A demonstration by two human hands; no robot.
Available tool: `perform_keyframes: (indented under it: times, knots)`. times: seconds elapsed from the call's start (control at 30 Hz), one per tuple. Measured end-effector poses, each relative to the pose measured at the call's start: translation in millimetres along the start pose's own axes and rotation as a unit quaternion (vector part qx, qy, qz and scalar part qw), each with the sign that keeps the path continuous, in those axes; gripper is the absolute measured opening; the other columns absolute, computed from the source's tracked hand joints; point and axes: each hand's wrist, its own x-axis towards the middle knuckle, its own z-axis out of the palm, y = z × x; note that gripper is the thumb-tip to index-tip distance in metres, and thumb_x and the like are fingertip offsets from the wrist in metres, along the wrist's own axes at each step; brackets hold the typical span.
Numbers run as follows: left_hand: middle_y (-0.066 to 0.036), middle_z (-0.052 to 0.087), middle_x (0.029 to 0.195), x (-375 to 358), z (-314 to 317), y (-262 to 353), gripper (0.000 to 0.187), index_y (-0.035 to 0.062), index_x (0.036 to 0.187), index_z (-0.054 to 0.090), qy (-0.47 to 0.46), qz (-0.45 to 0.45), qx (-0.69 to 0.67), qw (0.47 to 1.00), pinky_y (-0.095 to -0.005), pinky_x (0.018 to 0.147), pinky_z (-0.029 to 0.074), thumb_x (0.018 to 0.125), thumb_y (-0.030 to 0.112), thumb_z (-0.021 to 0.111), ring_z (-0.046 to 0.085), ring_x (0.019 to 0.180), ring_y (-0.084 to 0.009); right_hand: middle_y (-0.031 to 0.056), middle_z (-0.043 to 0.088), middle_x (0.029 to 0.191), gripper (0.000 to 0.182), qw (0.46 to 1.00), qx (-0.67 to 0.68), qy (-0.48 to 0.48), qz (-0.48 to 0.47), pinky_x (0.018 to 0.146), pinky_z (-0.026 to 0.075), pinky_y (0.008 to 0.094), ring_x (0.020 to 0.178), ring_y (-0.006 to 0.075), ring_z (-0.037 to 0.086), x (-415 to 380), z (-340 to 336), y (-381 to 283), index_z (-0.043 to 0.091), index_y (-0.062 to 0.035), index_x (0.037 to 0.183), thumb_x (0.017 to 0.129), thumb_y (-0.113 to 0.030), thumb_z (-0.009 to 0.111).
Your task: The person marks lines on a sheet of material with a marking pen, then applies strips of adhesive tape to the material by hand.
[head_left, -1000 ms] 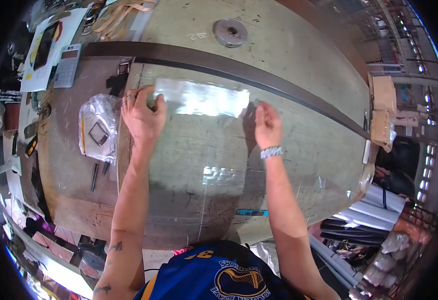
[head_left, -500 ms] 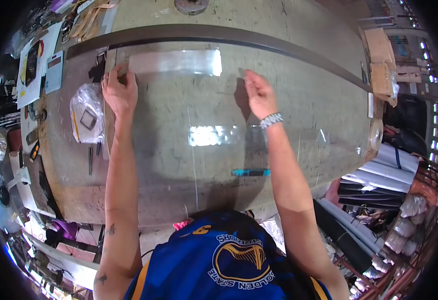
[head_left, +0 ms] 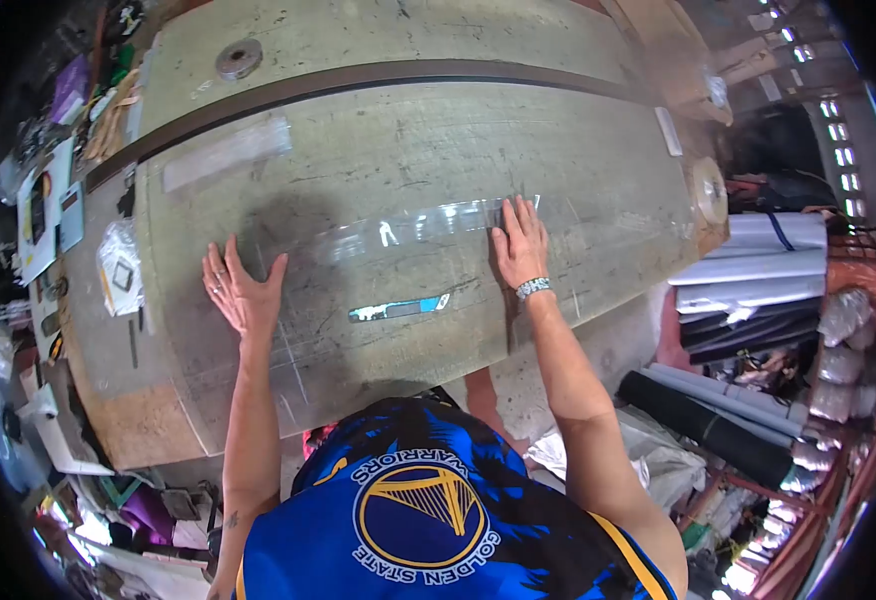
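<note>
My left hand (head_left: pixel 245 290) is open over the worktable (head_left: pixel 438 150), its fingers spread, near the left end of a clear plastic strip (head_left: pixel 408 228). At the strip's right end, my right hand (head_left: pixel 522 240) lies with fingers stretched out and seems to touch it. A blue and black cutter (head_left: pixel 398 308) lies on the table between my forearms. Farther up at the left is a translucent strip or stack (head_left: pixel 226 155).
A long dark metal bar (head_left: pixel 358 78) crosses the table, with a round metal weight (head_left: pixel 239 59) beyond it. At the left lie a plastic bag (head_left: pixel 121 268) and a calculator (head_left: pixel 72 217). A tape roll (head_left: pixel 709 190) stands at the right edge; rolled sheets (head_left: pixel 753 250) are below it.
The view has shifted right. My hands have come down the table, away from the upper translucent strip, toward the nearer clear strip. Both hands have opened from curled fingers.
</note>
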Motion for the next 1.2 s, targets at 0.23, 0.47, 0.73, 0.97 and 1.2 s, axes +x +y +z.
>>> perform_keyframes:
  times: [0.23,0.47,0.73,0.97,1.2]
  knots:
    - [-0.029,0.04,0.16,-16.6,-42.5,-36.0,0.099,0.0077,0.152,0.051,-0.022,-0.116,0.05,0.992,-0.0551,0.123,0.028,0.075,0.058,0.088,0.034,0.15,-0.0454,0.0194,0.041,0.164,0.056,0.993,0.014,-0.1,-0.063,0.122,0.027,0.0604,0.153,0.0383,0.036,-20.7,12.4,-35.5,0.053,-0.005,0.151,0.107,-0.039,0.053]
    - [-0.025,0.038,0.16,-28.3,-78.8,-106.8,0.11,0.008,0.154,0.047,0.012,-0.271,0.047,0.961,-0.0552,0.123,0.024,0.071,0.068,0.086,0.028,0.151,-0.0428,0.0213,0.039,0.166,0.058,0.986,0.048,-0.124,-0.103,0.123,0.024,0.062,0.154,0.0424,0.032,-36.5,19.3,-117.4,0.05,-0.0056,0.154,0.108,-0.041,0.051]
    - [-0.013,0.069,0.112,-26.3,-93.4,-163.7,0.071,0.0029,0.122,0.071,0.051,-0.21,-0.029,0.976,-0.0423,0.1,0.048,0.073,0.049,0.093,0.06,0.111,-0.0304,0.0199,0.035,0.168,0.06,0.98,0.031,-0.156,-0.122,0.124,0.023,0.0607,0.156,0.0406,0.028,-45.1,19.7,-167.2,0.047,-0.0062,0.157,0.109,-0.043,0.048]
    - [-0.01,0.066,0.1,-28.1,-90.2,-190.2,0.064,0.0055,0.114,0.072,0.056,-0.185,-0.113,0.975,-0.0429,0.091,0.049,0.07,0.046,0.095,0.061,0.1,-0.0294,0.016,0.032,0.171,0.059,0.977,0.004,-0.167,-0.129,0.125,0.022,0.0571,0.158,0.0382,0.028,-50.7,24.5,-176.6,0.043,-0.0098,0.161,0.109,-0.038,0.05]
    - [-0.01,0.065,0.103,-24.3,-98.9,-184.5,0.058,0.0058,0.112,0.069,0.045,-0.201,-0.132,0.97,-0.0447,0.09,0.049,0.072,0.04,0.093,0.061,0.101,-0.0312,0.0165,0.035,0.169,0.056,0.978,-0.004,-0.159,-0.135,0.125,0.024,0.0534,0.157,0.0386,0.03,-49.1,25.1,-182.3,0.045,-0.0085,0.159,0.11,-0.035,0.049]
